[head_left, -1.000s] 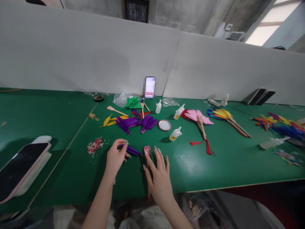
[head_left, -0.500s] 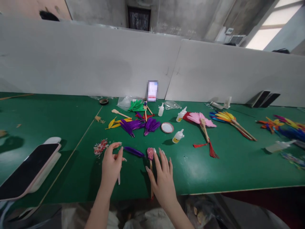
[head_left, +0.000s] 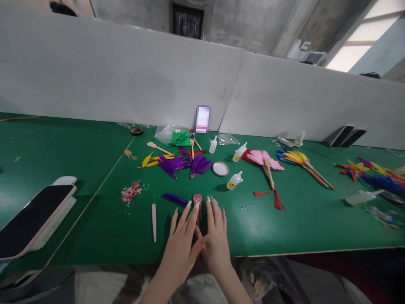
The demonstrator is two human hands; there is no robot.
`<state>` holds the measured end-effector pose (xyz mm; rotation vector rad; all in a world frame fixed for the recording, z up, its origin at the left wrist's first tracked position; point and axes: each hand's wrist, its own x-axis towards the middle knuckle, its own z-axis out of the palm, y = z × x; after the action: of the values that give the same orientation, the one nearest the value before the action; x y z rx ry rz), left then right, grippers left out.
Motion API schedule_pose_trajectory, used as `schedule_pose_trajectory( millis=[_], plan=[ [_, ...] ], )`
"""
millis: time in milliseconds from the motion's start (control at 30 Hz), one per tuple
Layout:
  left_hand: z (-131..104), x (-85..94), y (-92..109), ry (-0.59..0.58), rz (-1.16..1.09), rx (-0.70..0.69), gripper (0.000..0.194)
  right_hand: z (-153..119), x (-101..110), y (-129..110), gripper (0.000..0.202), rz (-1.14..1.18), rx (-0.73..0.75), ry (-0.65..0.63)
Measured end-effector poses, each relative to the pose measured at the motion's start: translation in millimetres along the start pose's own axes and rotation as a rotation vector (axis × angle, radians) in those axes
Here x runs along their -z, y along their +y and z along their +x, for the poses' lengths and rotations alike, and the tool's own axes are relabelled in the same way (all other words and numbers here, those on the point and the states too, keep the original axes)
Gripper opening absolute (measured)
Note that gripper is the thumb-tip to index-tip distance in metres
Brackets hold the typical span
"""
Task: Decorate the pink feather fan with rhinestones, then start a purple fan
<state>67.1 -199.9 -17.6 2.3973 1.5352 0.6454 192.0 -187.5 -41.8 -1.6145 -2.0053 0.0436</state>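
Observation:
Right in front of me lies a wooden stick with a pink, glossy head (head_left: 197, 200); my hands cover most of its handle. My left hand (head_left: 183, 240) is open, its fingertips on or just over the pink head. On the other side my right hand (head_left: 217, 238) is open too, fingers stretched flat beside the stick, the two thumbs meeting. A purple feather (head_left: 175, 199) lies left of the head. Pink tweezers (head_left: 154, 222) rest on the table left of my left hand. A pile of red and white bits (head_left: 130, 192) is farther left.
Purple feathers (head_left: 201, 165), yellow feathers (head_left: 155, 159) and green feathers (head_left: 181, 138) lie behind. Glue bottles (head_left: 234, 180) stand near a small white dish (head_left: 220, 168). Feather fans (head_left: 265, 161) are to the right. A lit phone (head_left: 202, 119) leans against the partition; a black-screened device (head_left: 38, 219) sits left.
My left hand has left the tweezers and moved right, over the pink-headed stick. My right hand has shifted slightly right, away from the pink head.

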Motion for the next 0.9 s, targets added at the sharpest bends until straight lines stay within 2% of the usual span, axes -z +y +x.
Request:
schedule_pose_trajectory(
  millis=[267, 900],
  plan=[
    [8, 2.8, -3, -0.096, 0.050, -0.162, 0.069, -1, -5, 4, 0.070, -0.027, 0.035, -0.008],
    [12, 0.5, -2, -0.085, 0.056, -0.199, 0.070, -1, -7, 4, 0.068, -0.044, 0.029, -0.016]
  ],
)
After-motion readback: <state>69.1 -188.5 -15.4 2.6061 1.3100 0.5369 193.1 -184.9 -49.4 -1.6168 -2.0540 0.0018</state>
